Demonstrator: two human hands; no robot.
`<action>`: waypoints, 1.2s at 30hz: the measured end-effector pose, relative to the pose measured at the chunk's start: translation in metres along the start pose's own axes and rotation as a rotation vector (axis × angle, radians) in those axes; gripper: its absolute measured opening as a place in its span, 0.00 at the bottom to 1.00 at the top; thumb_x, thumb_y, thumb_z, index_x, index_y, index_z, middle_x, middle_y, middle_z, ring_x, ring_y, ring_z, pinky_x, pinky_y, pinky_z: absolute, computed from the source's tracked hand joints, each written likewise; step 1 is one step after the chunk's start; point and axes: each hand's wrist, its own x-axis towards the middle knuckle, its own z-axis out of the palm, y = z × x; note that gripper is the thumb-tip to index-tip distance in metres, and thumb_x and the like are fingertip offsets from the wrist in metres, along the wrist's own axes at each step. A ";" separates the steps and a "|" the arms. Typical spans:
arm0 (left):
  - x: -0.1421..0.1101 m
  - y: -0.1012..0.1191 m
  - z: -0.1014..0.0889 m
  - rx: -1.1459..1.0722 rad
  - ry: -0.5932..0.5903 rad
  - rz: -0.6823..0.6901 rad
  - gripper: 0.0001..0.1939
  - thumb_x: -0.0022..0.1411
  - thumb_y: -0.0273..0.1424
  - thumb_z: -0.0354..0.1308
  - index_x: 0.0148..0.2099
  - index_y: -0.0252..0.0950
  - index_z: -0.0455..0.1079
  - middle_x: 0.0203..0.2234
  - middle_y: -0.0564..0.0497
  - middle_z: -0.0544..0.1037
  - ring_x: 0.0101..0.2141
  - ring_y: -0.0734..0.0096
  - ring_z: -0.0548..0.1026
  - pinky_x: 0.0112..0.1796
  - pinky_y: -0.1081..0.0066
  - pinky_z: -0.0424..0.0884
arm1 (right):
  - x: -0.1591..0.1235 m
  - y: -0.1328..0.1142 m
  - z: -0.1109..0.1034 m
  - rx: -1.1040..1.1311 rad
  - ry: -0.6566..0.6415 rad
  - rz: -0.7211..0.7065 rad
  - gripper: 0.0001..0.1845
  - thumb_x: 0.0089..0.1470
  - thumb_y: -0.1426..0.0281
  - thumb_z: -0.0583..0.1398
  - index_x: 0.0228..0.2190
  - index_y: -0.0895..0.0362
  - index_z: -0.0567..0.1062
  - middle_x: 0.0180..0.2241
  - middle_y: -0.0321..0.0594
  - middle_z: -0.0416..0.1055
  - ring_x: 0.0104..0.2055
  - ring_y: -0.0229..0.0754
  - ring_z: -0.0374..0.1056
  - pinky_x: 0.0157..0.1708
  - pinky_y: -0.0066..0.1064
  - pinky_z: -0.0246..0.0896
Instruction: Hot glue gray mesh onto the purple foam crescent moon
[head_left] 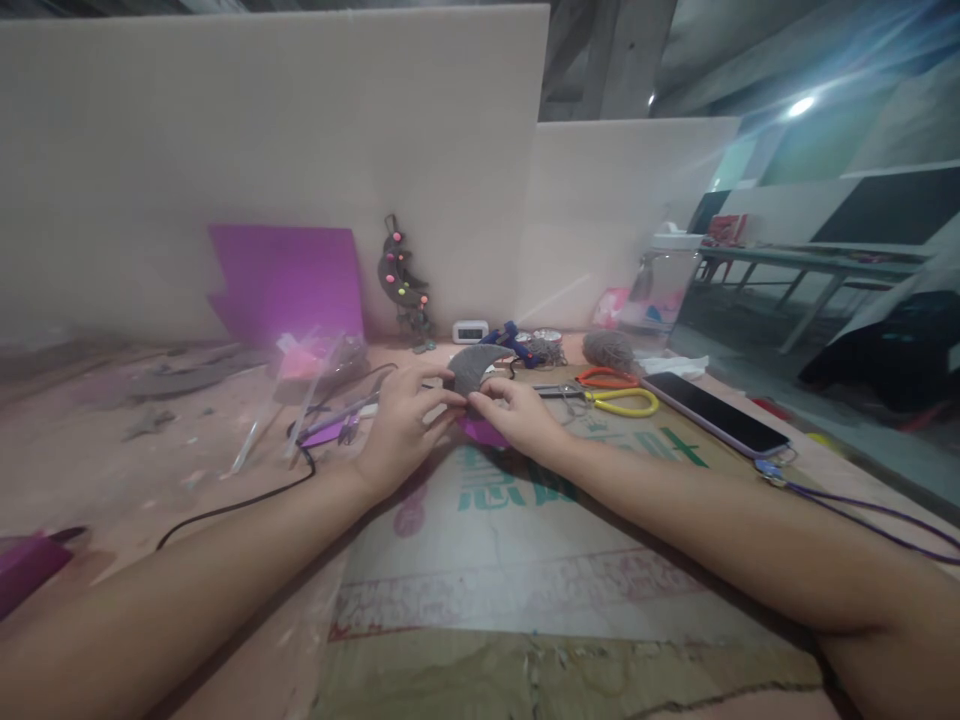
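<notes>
My left hand [401, 425] and my right hand [517, 415] meet at the middle of the table. Both pinch a dark grey glittery crescent-shaped piece [474, 365], holding it upright just above a sheet of cardboard [525, 540]. A purple scrap [484, 432] lies under my right hand. A finished dark crescent decoration with coloured dots [401, 280] leans against the white back board.
Scissors with orange and yellow handles [615, 392] and a phone [712, 412] lie right of my hands. A blue glue gun [514, 342], a small white clock [470, 331], purple sheets [289, 280] and plastic bags [307, 375] sit behind. A black cable [247, 500] runs leftwards.
</notes>
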 end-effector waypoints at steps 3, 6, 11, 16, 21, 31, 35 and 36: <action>0.000 0.001 0.000 0.010 -0.017 0.001 0.06 0.62 0.32 0.55 0.38 0.40 0.73 0.44 0.47 0.71 0.49 0.61 0.67 0.51 0.57 0.60 | 0.000 -0.001 0.000 -0.013 -0.018 -0.006 0.12 0.53 0.65 0.56 0.23 0.58 0.71 0.24 0.35 0.68 0.29 0.37 0.63 0.32 0.27 0.55; 0.000 0.002 -0.001 0.023 -0.083 -0.029 0.07 0.64 0.31 0.52 0.38 0.39 0.71 0.43 0.46 0.71 0.48 0.61 0.67 0.50 0.58 0.60 | 0.000 0.000 0.001 -0.039 -0.046 -0.014 0.13 0.54 0.64 0.56 0.23 0.58 0.71 0.23 0.34 0.67 0.29 0.37 0.62 0.31 0.26 0.54; -0.001 -0.001 0.004 -0.069 -0.043 -0.145 0.06 0.66 0.29 0.46 0.39 0.36 0.65 0.39 0.46 0.70 0.44 0.62 0.67 0.48 0.61 0.61 | 0.002 0.005 0.004 -0.039 -0.035 -0.023 0.13 0.54 0.64 0.55 0.22 0.57 0.67 0.22 0.32 0.63 0.28 0.36 0.59 0.30 0.26 0.51; -0.003 -0.016 0.010 -0.239 0.083 -0.513 0.10 0.68 0.36 0.41 0.39 0.38 0.60 0.33 0.50 0.67 0.37 0.66 0.67 0.42 0.67 0.63 | 0.006 0.011 0.002 -0.014 0.012 0.042 0.16 0.54 0.62 0.53 0.19 0.56 0.61 0.20 0.31 0.56 0.26 0.36 0.55 0.28 0.27 0.48; -0.001 -0.024 0.009 -0.269 0.038 -0.636 0.16 0.67 0.39 0.41 0.29 0.38 0.59 0.25 0.54 0.65 0.32 0.68 0.66 0.37 0.70 0.62 | 0.006 0.013 0.002 -0.009 0.027 0.065 0.16 0.54 0.62 0.53 0.20 0.56 0.61 0.20 0.30 0.56 0.26 0.36 0.55 0.27 0.27 0.47; 0.001 -0.018 0.009 -0.444 -0.038 -0.658 0.14 0.59 0.41 0.53 0.34 0.36 0.72 0.32 0.50 0.77 0.35 0.65 0.73 0.38 0.70 0.66 | 0.005 0.011 0.002 -0.019 0.012 0.031 0.15 0.54 0.62 0.54 0.21 0.57 0.64 0.22 0.31 0.60 0.28 0.36 0.57 0.29 0.27 0.49; 0.000 -0.019 0.011 -0.526 -0.009 -0.724 0.12 0.53 0.40 0.61 0.33 0.35 0.72 0.30 0.50 0.77 0.32 0.67 0.74 0.35 0.70 0.67 | 0.004 0.009 0.001 -0.008 -0.001 0.040 0.15 0.54 0.62 0.53 0.21 0.57 0.63 0.21 0.31 0.60 0.27 0.35 0.57 0.29 0.27 0.49; 0.000 -0.019 0.011 -0.559 0.004 -0.737 0.12 0.52 0.39 0.62 0.33 0.35 0.72 0.30 0.50 0.77 0.32 0.67 0.74 0.35 0.70 0.68 | 0.004 0.008 0.001 -0.009 -0.002 0.041 0.15 0.54 0.62 0.53 0.21 0.57 0.63 0.21 0.31 0.60 0.27 0.35 0.57 0.29 0.26 0.49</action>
